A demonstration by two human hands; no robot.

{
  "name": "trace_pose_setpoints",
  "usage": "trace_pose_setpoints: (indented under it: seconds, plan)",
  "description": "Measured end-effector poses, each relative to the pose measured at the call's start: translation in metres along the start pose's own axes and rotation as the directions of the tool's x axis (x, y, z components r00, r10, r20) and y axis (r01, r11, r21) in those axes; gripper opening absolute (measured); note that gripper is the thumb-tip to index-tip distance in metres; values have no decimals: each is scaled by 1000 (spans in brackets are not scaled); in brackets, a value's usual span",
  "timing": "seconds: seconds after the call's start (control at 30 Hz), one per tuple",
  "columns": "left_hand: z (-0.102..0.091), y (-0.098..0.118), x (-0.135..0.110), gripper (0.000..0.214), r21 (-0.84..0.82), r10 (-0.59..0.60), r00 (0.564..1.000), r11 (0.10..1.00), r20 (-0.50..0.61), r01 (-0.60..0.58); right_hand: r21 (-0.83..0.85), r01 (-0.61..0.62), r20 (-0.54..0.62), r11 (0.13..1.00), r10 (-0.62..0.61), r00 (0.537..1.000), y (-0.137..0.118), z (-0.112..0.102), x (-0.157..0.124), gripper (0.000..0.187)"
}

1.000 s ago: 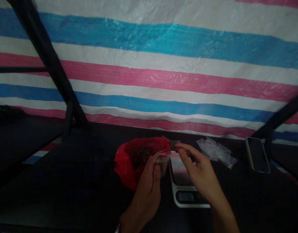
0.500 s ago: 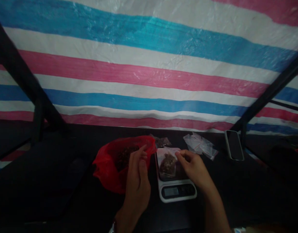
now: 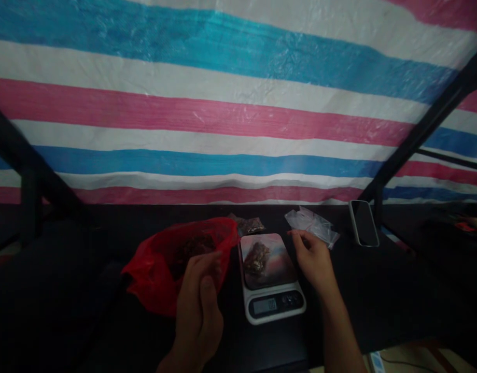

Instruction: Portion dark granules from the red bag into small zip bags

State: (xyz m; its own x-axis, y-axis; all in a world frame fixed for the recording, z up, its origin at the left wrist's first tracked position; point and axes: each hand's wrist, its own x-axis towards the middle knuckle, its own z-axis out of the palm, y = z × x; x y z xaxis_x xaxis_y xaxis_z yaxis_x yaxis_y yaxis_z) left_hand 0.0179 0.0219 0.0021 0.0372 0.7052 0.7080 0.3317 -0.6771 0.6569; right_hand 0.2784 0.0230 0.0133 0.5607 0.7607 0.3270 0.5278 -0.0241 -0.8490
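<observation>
A small clear bag of brown dried pieces (image 3: 257, 259) lies on the left part of the metal plate of a white digital scale (image 3: 275, 312). To the right of the plate is my right hand (image 3: 314, 256), thumb and forefinger drawn together, with nothing visible in them and apart from the bag. My left hand (image 3: 199, 311) is at the near right side of a red plastic bag (image 3: 153, 280), fingers extended and slightly bent, holding nothing I can see. Dark brown pieces (image 3: 194, 248) fill the red bag's open mouth, partly covered by that hand.
Behind the scale lies another small filled clear bag (image 3: 251, 226). Flat clear zip bags (image 3: 312, 225) are to its right, then a phone (image 3: 364, 223). Dark slanted posts (image 3: 402, 145) stand at both sides before a striped plastic sheet (image 3: 223, 119).
My right hand has let go of the small bag on the scale and moved off to the right. My left hand's fingers have lowered and come closer together. The camera view has shifted slightly.
</observation>
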Motion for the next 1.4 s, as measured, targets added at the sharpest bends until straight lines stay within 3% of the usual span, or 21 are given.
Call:
trace_pose_setpoints:
  seconds: [0.17,0.6,0.73,0.9,1.0,1.1,1.2,1.27,1.4]
  plan:
    - [-6,-2,0,31,15,27,998,1000,64,-28,21,-14,-42,1000,15,999,-5,0,-2,47]
    - [-11,-6,2,29,8,19,995,1000,97,-20,40,15,102,999,-19,995,-11,2,-13,47]
    - [-7,-4,1,28,6,14,996,1000,83,-15,5,29,92,1000,-30,995,-14,9,-16,46]
    - [-6,2,-4,31,19,-66,995,998,79,65,-66,-17,83,998,23,996,-16,20,-19,42]
    - [-6,5,-4,30,-13,-70,992,997,109,72,1,-31,83,1000,31,996,-19,23,-19,38]
    - [-2,9,-1,30,-53,-134,984,989,118,141,182,-32,99,983,14,995,-31,22,-20,39]
    - [7,14,2,34,-126,-297,952,944,76,305,350,-29,166,936,-31,986,-54,19,-26,37]
    - [14,16,3,40,-226,-412,905,876,107,426,426,-9,187,905,-78,979,-71,21,-31,34]
    - [23,17,4,51,-486,-577,760,594,299,641,530,-8,184,848,-106,977,-99,41,-43,26]
